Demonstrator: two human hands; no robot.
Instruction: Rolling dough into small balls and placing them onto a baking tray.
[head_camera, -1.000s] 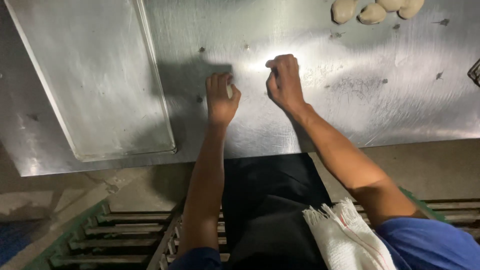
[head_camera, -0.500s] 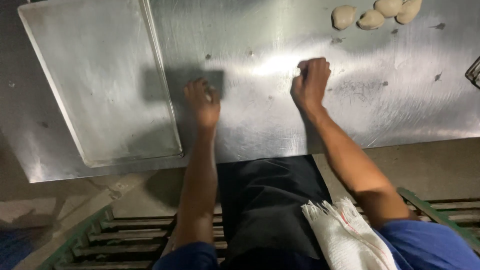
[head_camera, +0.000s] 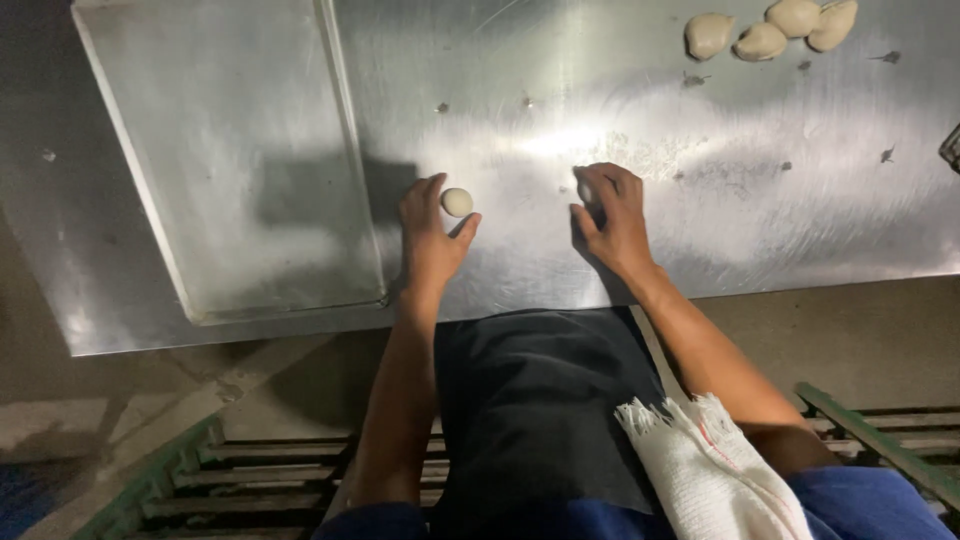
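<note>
We record a stainless steel table (head_camera: 700, 230), scuffed and marked with scattered dark specks, with a hard glare patch just beyond our hands. Our left hand (head_camera: 432, 235) rests palm down on the steel, fingers loosely spread; a small round dough ball (head_camera: 457, 202) sits in the open crook between thumb and fingers, touching them, cupped but not clenched. Our right hand (head_camera: 612, 215) is curled over a second dough piece (head_camera: 584, 191), of which only a pale edge shows at the fingertips; we cannot tell how firmly it is held. The two hands lie near each other, apart.

Just to the outer side of the left hand lies a shallow metal tray (head_camera: 230, 150), its rim close to the fingers. Well beyond the right hand, at the far edge, sit four pale dough lumps (head_camera: 765, 32), bunched together.

Below the table edge we note a dark apron (head_camera: 530, 400), a white cloth (head_camera: 705, 470) hanging near the right forearm, a bare concrete floor (head_camera: 150, 390) and a green metal grate (head_camera: 250, 480).
</note>
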